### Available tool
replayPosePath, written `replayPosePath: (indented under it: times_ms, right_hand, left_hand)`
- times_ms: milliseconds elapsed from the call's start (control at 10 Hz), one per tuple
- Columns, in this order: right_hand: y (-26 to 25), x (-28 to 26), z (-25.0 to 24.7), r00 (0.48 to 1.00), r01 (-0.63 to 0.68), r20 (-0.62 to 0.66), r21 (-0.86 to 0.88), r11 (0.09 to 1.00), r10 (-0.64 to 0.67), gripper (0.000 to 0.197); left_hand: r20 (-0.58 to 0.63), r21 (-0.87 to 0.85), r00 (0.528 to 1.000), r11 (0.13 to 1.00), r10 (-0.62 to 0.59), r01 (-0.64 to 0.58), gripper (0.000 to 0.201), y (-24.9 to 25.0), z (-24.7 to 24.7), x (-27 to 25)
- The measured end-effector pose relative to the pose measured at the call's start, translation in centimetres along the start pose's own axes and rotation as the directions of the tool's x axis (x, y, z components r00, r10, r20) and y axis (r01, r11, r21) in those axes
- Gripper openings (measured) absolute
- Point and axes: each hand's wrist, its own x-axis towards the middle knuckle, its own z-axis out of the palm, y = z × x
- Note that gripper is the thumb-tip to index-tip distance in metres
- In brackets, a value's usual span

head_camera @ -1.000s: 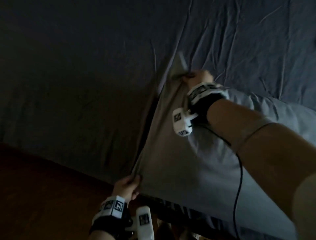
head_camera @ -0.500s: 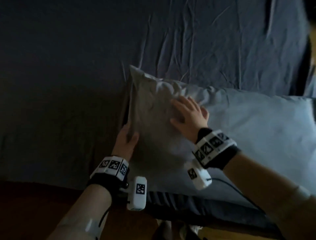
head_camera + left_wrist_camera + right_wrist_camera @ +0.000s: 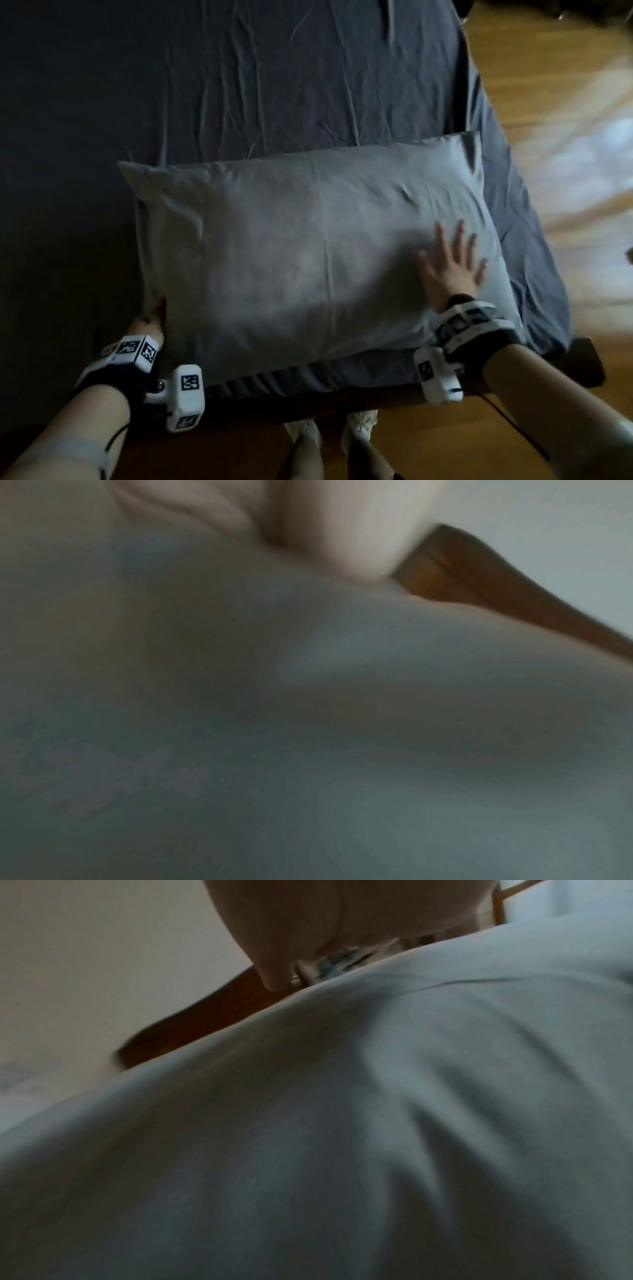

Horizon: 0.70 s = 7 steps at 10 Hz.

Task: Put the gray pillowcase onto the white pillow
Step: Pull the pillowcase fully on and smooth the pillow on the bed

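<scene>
The gray pillowcase (image 3: 308, 260) covers the whole pillow, which lies flat near the front edge of the bed; no white pillow shows. My right hand (image 3: 448, 270) rests flat on the pillow's right part with fingers spread. My left hand (image 3: 149, 322) is at the near left corner, thumb along the edge and fingers hidden under the fabric, holding that corner. Both wrist views are blurred: gray pillowcase fabric (image 3: 308, 750) fills the left one below part of my left hand (image 3: 342, 520), and pillowcase fabric (image 3: 342, 1123) fills the right one below my right hand (image 3: 291, 920).
A wrinkled dark blue-gray sheet (image 3: 274, 85) covers the bed beyond and left of the pillow. Wooden floor (image 3: 548, 102) lies to the right. The dark bed frame corner (image 3: 589, 363) shows at the lower right. My feet (image 3: 308, 435) stand by the bed's front edge.
The pillow went from held up on its end to lying flat across the bed. My right hand slid from its left part to its right part. My left hand dropped to the near left corner.
</scene>
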Motion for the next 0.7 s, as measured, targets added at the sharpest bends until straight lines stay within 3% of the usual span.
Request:
replayPosePath:
  times_ms: [100,200,300,400,500,600,700]
  right_hand:
    - [-2.6,-2.4,2.3,0.909,0.418,0.067,-0.115,0.901,-0.412,0.064]
    - [-2.3,-3.5,4.5,0.797,0.604,0.138,-0.152,0.783,-0.588,0.064]
    - [2.9,-2.7,4.2,0.893,0.441,0.175,-0.157,0.884,-0.414,0.066]
    - [8.7,-2.5,2.0,0.966,0.216,0.184,-0.195,0.957,-0.181,0.070]
    - [11.9,-2.4,-0.8,0.970,0.029,0.245,-0.144,0.989,0.007,0.077]
    - [11.5,-1.9,-3.8,0.916,-0.106,0.376,-0.115,0.988,0.142,0.072]
    - [7.5,-1.6,-9.0,0.956,-0.030,0.293,0.022,0.999,0.022,0.047]
  left_hand:
    - [-0.237,-0.050,0.962,0.987,0.135,-0.151,0.060,2.8,0.4,-2.7]
    - [-0.264,0.056,0.745,0.781,0.612,-0.622,0.057,6.3,3.1,-7.2]
    - [-0.019,0.317,0.709,0.676,0.705,-0.665,0.063,5.9,7.7,-9.4]
    - [-0.014,0.405,0.807,0.742,0.590,-0.535,0.067,3.3,9.5,-9.8]
    - [-0.016,0.421,0.848,0.773,0.530,-0.475,0.070,2.1,9.2,-10.4]
    - [0.021,0.407,0.893,0.812,0.451,-0.419,0.072,3.1,7.8,-11.9]
    - [0.131,0.450,0.922,0.806,0.365,-0.384,0.084,2.8,6.7,-14.2]
